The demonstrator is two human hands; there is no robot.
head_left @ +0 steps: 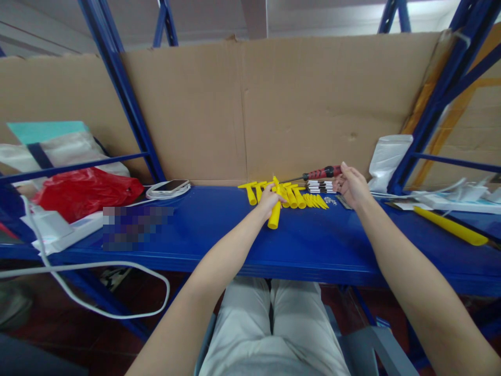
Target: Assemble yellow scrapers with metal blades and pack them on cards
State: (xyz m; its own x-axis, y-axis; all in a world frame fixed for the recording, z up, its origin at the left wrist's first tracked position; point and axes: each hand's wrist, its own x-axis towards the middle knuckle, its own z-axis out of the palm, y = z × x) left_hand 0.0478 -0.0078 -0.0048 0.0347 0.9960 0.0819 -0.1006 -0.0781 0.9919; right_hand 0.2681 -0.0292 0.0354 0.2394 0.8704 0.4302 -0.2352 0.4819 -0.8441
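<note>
My left hand is closed around a yellow tool with a round handle, held above the blue table. My right hand grips the end of a red and black screwdriver, whose shaft points left toward the top of the yellow tool. Whether the tip touches it is too small to tell. Several more yellow T-shaped tools lie in a row behind my left hand. Beside them are small yellow wedge pieces, a stack of black and white pieces and small metal parts.
A phone lies on a coiled white cable at left, near a red plastic bag. On the right are a white pouch and a long yellow object. Cardboard stands behind the table.
</note>
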